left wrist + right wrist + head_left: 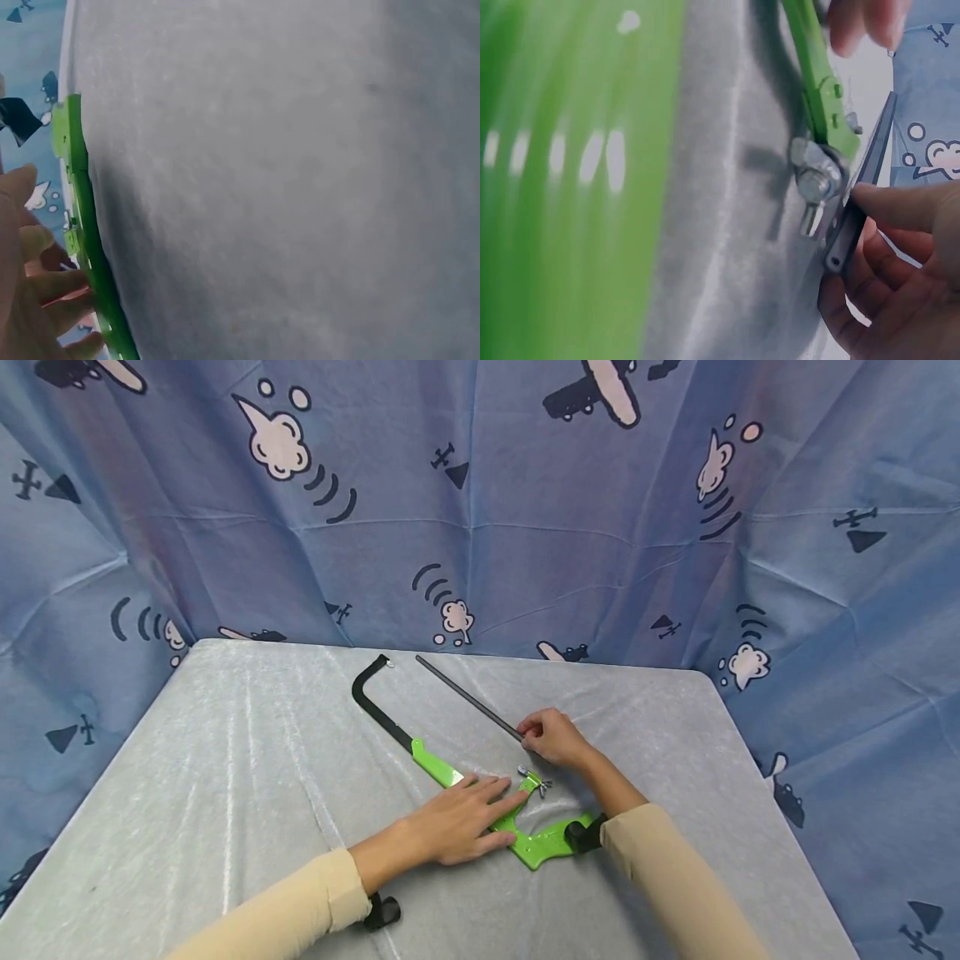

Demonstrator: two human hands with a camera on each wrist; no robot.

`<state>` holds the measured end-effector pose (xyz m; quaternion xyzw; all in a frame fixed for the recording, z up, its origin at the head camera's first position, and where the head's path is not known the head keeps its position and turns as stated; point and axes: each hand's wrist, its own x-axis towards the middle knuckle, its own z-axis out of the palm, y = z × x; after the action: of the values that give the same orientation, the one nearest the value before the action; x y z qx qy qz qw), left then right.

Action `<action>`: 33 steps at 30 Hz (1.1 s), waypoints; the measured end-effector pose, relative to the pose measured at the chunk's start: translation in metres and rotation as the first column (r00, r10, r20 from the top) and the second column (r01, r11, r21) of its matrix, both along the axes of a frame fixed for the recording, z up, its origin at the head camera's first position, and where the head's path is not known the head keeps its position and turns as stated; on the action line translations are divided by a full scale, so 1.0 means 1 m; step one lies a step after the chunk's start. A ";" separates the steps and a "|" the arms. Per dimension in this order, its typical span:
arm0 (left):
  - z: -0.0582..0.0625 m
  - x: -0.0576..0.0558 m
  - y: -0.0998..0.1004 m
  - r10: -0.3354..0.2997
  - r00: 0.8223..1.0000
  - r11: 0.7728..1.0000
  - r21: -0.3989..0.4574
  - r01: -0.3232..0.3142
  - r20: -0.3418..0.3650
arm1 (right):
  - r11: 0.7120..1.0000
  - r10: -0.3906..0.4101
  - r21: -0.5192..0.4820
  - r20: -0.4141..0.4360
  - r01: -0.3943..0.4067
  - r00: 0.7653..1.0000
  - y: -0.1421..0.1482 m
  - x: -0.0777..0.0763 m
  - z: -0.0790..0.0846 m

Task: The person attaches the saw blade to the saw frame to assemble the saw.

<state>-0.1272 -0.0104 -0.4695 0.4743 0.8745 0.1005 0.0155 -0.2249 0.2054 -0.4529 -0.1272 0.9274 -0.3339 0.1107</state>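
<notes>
A green and black hacksaw frame lies on the table, its bow toward the far left and its green handle near my right sleeve. Across its green part rests my left hand, fingers spread and fairly straight. My right hand pinches one end of a long dark hacksaw blade between thumb and fingers. In the right wrist view, the holed end of the blade is beside the frame's metal wing nut; whether they touch I cannot tell.
Pale grey velvety cloth covers the table. Behind it hangs a blue curtain printed with planes and clouds. Black straps are on both wrists.
</notes>
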 end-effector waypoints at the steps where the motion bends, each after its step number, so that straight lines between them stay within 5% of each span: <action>1: 0.000 0.000 0.001 0.000 1.000 1.000 0.004 0.000 0.001 | 1.000 0.011 -0.015 0.012 -0.010 1.000 0.001 0.000 0.000; 10: 0.002 0.001 0.007 0.004 0.999 1.000 0.026 -0.005 0.048 | 0.986 0.091 -0.147 0.097 -0.076 0.991 0.008 -0.002 0.003; 18: 0.005 0.000 0.011 0.034 0.993 0.997 0.060 -0.041 0.110 | 0.985 -0.005 -0.168 0.257 0.050 0.966 0.005 0.000 0.005; 33: 0.009 -0.005 0.019 0.039 0.949 0.977 0.188 -0.103 0.313 | 0.960 -0.020 -0.257 0.338 0.113 0.941 0.006 0.002 0.003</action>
<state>-0.1324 0.0084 -0.4601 0.4199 0.8632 0.2620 0.0995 -0.2232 0.2113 -0.4496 -0.0515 0.8444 -0.4784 0.2354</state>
